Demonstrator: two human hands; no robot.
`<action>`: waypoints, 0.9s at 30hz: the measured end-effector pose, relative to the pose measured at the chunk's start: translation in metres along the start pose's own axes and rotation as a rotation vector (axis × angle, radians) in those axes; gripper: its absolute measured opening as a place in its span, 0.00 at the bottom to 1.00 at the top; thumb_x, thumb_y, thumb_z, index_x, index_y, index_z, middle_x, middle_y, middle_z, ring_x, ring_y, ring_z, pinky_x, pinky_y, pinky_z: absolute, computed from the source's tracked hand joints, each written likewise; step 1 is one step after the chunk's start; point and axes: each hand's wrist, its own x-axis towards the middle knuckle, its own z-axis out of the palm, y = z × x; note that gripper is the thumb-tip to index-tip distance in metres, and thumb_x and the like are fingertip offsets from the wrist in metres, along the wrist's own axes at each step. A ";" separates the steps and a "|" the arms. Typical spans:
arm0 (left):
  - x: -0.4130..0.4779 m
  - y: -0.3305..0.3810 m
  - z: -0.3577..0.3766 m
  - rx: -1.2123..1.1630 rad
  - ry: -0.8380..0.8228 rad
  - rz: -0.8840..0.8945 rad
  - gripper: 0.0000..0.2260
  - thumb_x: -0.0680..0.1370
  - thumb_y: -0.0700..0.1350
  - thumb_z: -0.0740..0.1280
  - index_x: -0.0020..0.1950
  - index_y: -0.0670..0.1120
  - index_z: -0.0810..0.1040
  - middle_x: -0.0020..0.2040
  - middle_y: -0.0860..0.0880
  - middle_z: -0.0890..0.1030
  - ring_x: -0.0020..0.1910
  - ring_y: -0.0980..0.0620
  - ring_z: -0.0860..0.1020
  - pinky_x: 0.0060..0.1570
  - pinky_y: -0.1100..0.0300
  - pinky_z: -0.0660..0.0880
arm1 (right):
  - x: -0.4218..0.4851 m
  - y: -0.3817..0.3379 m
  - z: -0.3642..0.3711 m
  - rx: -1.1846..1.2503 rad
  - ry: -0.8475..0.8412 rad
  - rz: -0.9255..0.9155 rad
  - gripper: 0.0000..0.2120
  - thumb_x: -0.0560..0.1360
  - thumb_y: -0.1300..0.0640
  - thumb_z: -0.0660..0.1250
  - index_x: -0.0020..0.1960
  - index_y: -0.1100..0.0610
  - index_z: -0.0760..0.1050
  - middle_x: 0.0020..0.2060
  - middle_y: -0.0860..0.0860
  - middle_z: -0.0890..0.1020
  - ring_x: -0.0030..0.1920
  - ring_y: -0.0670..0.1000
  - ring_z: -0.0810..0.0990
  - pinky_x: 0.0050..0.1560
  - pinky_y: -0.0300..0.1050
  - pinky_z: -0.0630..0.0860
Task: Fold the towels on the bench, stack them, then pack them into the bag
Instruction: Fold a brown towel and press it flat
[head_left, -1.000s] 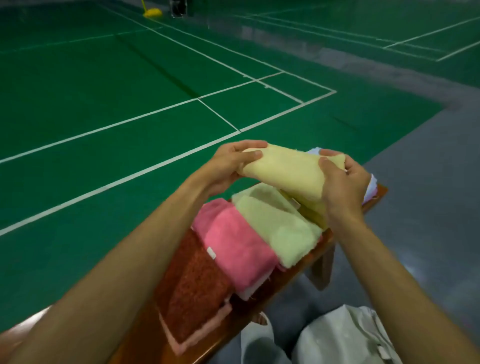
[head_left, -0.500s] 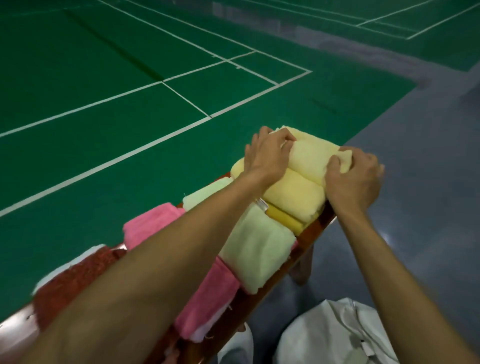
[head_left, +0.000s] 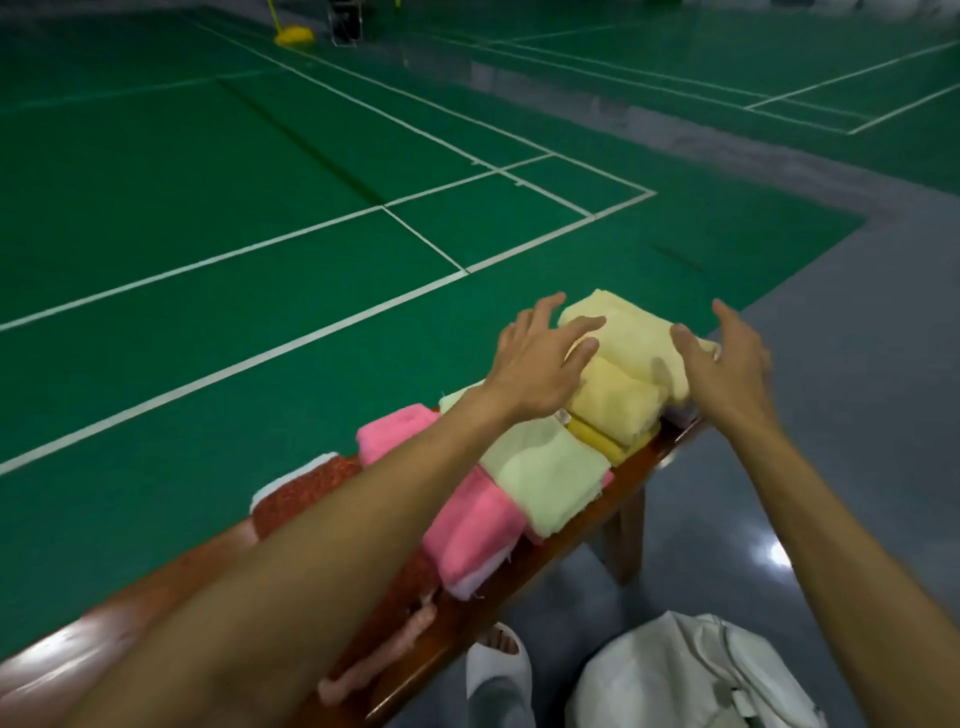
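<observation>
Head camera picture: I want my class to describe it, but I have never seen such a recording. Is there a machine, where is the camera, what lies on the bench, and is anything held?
There is no machine. A person works with two bare hands, and the one camera sits on their head, looking forward and down.

On the wooden bench folded towels lie in a row. Nearest is a red towel, then a pink towel, then a green towel. At the far end is a yellow stack.

The left hand and right hand are spread open on either side of the stack's top towel. Neither holds anything.

A white bag stands on the grey floor at lower right. Behind is a green sports court.
</observation>
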 end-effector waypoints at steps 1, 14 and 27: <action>-0.018 -0.002 -0.009 -0.004 0.008 -0.012 0.19 0.87 0.57 0.54 0.77 0.60 0.69 0.81 0.46 0.60 0.78 0.42 0.60 0.76 0.40 0.57 | -0.013 -0.011 -0.001 -0.017 -0.004 -0.086 0.32 0.82 0.40 0.63 0.81 0.49 0.60 0.80 0.54 0.62 0.80 0.57 0.57 0.78 0.60 0.57; -0.351 -0.095 -0.148 0.038 0.368 -0.358 0.24 0.83 0.59 0.53 0.77 0.56 0.69 0.68 0.52 0.73 0.68 0.49 0.71 0.69 0.45 0.68 | -0.266 -0.189 0.121 0.045 -0.685 -0.832 0.37 0.76 0.37 0.57 0.78 0.57 0.64 0.78 0.56 0.66 0.78 0.55 0.63 0.79 0.47 0.56; -0.721 -0.192 -0.223 0.235 0.669 -0.842 0.24 0.82 0.57 0.55 0.75 0.50 0.73 0.69 0.47 0.76 0.68 0.45 0.73 0.73 0.44 0.67 | -0.551 -0.281 0.263 0.095 -1.091 -1.010 0.24 0.82 0.50 0.65 0.75 0.57 0.69 0.69 0.56 0.75 0.70 0.56 0.71 0.71 0.49 0.66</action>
